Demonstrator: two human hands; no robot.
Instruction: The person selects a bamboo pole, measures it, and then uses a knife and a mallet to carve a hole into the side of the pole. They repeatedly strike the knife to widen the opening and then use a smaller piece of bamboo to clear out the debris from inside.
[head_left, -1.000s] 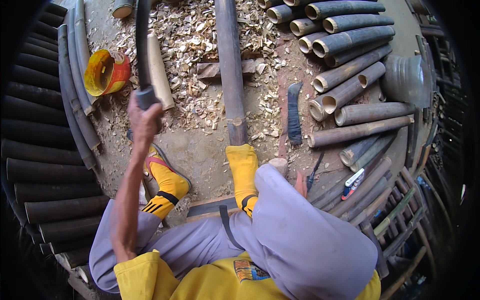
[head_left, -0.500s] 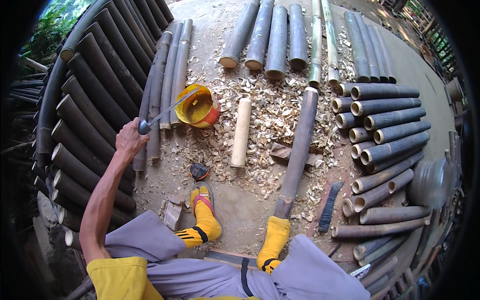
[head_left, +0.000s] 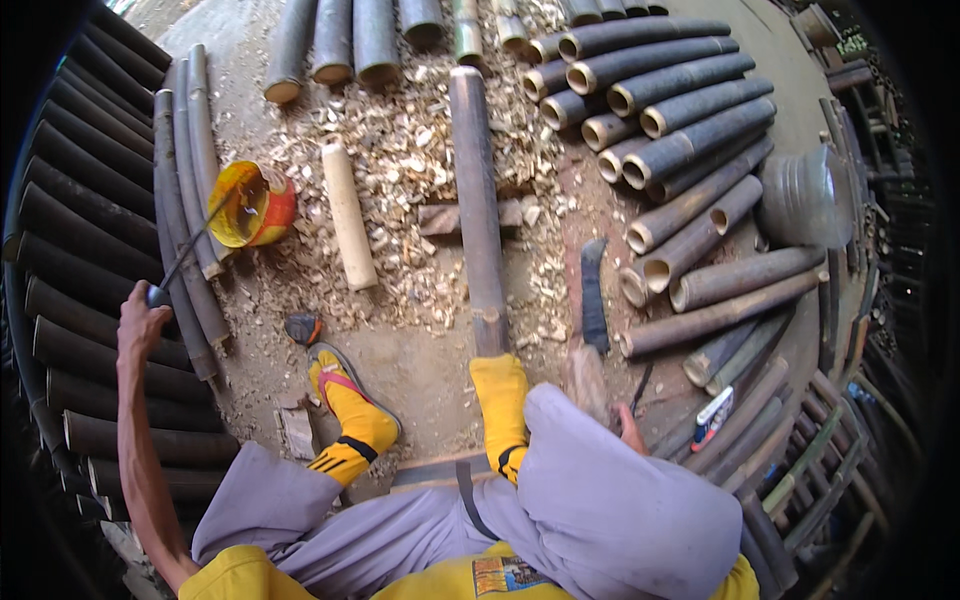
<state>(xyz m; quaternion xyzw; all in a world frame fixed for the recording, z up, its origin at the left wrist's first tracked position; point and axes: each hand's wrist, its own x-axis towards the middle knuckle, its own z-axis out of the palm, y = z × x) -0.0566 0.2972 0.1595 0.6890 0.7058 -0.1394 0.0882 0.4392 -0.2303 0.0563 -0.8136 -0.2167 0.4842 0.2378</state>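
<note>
My left hand (head_left: 140, 325) is closed on the dark rounded handle of a long, thin-bladed tool (head_left: 185, 255). Its far end reaches to the yellow-and-red bucket (head_left: 283, 207). Partly hidden by my raised right knee, my right hand (head_left: 630, 430) is closed at the lower end of a blurred, light brown piece of wood (head_left: 588, 385). A dark bamboo section (head_left: 474, 190) lies lengthwise across a wooden block (head_left: 440, 219), its near end against my yellow-socked right foot (head_left: 497, 395). Left of it lies a pale, peeled bamboo piece (head_left: 348, 220) on the chips.
Wood chips (head_left: 400, 130) cover the ground ahead. Stacked bamboo tubes (head_left: 690, 110) lie at right, beside a clear plastic container (head_left: 803, 200). A dark wrapped tool (head_left: 593, 300) lies nearer. More bamboo (head_left: 110, 340) lines the left. My left foot (head_left: 355, 405) wears a sandal.
The view has swung right, so the scene sits further left. My right hand has come into view with the piece of wood. The left hand still holds the long-bladed tool.
</note>
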